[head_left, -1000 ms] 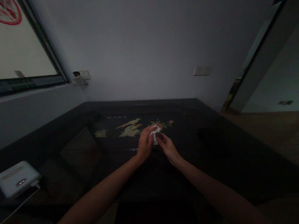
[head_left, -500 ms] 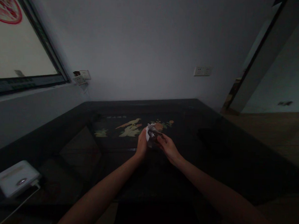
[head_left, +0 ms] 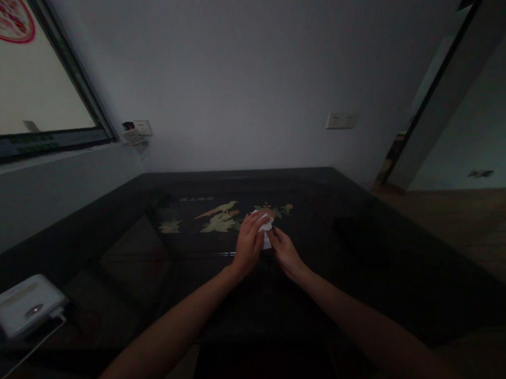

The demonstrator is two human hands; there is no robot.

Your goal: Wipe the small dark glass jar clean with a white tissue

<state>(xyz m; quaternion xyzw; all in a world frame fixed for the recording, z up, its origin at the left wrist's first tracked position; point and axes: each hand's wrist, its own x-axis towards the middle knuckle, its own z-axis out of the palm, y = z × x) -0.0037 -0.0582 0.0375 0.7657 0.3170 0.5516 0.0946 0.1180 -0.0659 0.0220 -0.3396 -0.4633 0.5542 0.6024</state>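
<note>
Both my hands meet over the middle of a dark glass-topped table. My left hand has its fingers curled over a white tissue. My right hand pinches a small dark object that the tissue mostly covers; I cannot make out what it is. The hands touch each other just above the table's painted bird-and-flower panel.
A white box-shaped device with a cable lies at the table's near left corner. A dark flat object rests on the table's right side. Wall sockets sit on the back wall, a window at left, a doorway at right.
The left hand's fingers have closed back over the tissue, covering the dark object that showed half a second ago. Both hands stay in the same spot.
</note>
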